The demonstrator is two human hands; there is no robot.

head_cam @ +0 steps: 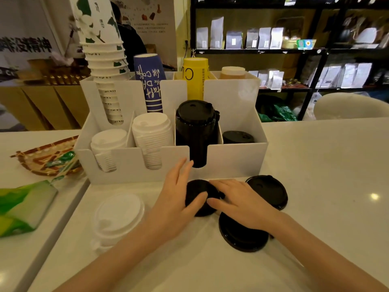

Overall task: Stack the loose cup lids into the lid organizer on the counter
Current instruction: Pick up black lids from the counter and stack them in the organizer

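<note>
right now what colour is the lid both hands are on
Black, shown in the head view: the lid under the left hand and right hand.

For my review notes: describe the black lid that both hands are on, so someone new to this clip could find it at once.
Start at the white lid organizer on the counter. Just in front of its tall black lid stack, three loose black lids lie on the white surface. The one meant is the leftmost black lid, between the left hand and right hand; the other two lie untouched or merely under the right wrist.

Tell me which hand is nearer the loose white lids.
Left. The left hand lies just right of the white lids; the right hand is farther right, over black lids.
</note>
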